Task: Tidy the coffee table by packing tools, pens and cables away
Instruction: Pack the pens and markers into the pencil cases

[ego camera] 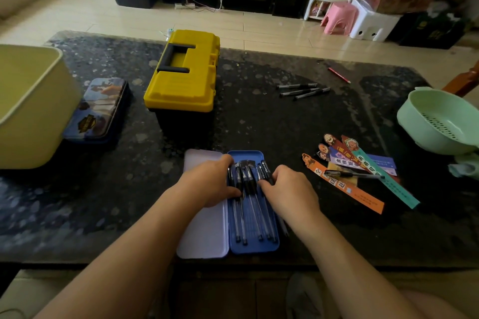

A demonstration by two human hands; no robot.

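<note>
Lying in the blue pencil-case tray (255, 247) at the coffee table's (272, 124) near edge, black pens (250, 204) are being clasped from both sides. The left hand (210, 181) is curling its thumb and fingers round them. The right hand (291, 190) is gripping them with bent fingers. Three loose pens (303, 90) are lying well apart, beyond.

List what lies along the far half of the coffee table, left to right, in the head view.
Pale yellow tub → printed tin → yellow toolbox → three loose black pens → red pencil → green colander.
</note>
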